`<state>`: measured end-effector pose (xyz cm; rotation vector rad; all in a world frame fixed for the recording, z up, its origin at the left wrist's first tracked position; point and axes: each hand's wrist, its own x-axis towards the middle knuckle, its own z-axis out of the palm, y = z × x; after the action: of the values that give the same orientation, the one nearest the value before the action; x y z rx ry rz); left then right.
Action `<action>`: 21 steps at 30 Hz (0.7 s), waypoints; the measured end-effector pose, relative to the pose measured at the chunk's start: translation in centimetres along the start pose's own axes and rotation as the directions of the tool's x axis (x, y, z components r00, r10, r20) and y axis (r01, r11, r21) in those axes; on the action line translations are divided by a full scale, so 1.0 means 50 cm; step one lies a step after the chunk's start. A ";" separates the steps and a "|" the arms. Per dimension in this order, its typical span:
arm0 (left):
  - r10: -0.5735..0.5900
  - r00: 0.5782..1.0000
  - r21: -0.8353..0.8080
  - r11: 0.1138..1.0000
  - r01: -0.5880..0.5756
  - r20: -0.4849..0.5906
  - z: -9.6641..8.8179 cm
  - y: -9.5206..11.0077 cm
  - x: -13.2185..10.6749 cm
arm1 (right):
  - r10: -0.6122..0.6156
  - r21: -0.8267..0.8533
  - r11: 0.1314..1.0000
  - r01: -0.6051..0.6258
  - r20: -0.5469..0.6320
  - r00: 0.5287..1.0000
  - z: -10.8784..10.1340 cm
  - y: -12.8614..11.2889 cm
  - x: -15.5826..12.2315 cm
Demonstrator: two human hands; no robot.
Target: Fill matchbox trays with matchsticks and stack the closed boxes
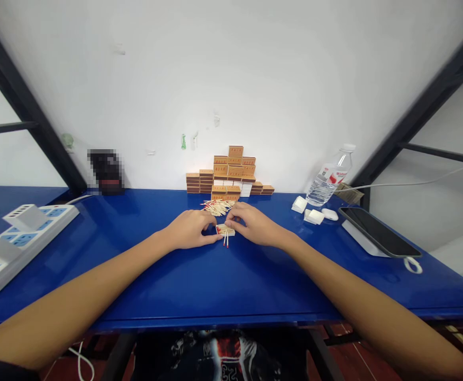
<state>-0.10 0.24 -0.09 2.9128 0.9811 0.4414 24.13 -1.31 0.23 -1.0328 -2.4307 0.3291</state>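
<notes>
A small white matchbox tray [232, 233] with red-headed matches [222, 229] in it is on the blue table between my hands. My left hand [191, 228] holds the tray at its left end, thumb at the near side and fingers curled behind. Above the tray's right part, my right hand [255, 225] is closed in a pinch at the matches; its fingertips partly hide what they grip. Two matches [226, 239] stick out over the near edge, heads toward me. Just behind lies a loose pile of matches [218, 207].
Stacked matchboxes [235, 170] stand against the wall behind the pile. To the right are a water bottle [330, 177], small white pieces [314, 216], a white earbud case [329, 214] and a propped phone [378, 230]. A power strip [62, 217] lies at the left.
</notes>
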 end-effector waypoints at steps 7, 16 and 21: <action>-0.003 1.000 -0.007 1.000 0.003 -0.002 0.000 0.002 0.002 | 0.004 -0.029 1.000 -0.002 0.070 0.998 -0.014 0.012 -0.003; -0.006 1.000 -0.013 1.000 0.006 0.000 0.001 0.000 0.000 | 0.022 -0.082 0.996 -0.015 0.077 0.997 -0.007 0.009 -0.003; -0.006 1.000 -0.013 1.000 0.006 -0.004 0.001 0.000 0.000 | 0.044 -0.092 0.995 -0.035 0.100 0.994 -0.010 0.010 -0.004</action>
<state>-0.08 0.22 -0.12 2.8977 0.9831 0.4526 24.84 -1.09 0.40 -1.1291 -2.5389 0.2945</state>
